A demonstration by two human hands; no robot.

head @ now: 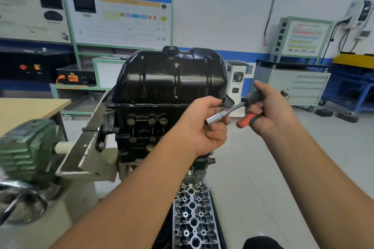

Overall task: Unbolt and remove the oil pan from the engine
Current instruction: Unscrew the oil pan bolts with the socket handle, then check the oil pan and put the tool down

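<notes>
The black oil pan (pixel 172 79) sits on top of the upside-down engine block (pixel 141 127), which is mounted on a stand. My right hand (pixel 269 111) grips the orange-and-black handle of a nut driver (pixel 245 118) just right of the pan's lower right corner. My left hand (pixel 204 125) pinches the driver's silver socket end (pixel 216 117) in front of the engine's right side. The tool is held in the air, apart from the pan's flange.
A green motor (pixel 26 147) and the grey stand bracket (pixel 85 147) are at the left. A cylinder head (pixel 192 218) lies below the engine. A wooden table (pixel 24 109) stands at the left, cabinets and training boards behind. Open floor lies to the right.
</notes>
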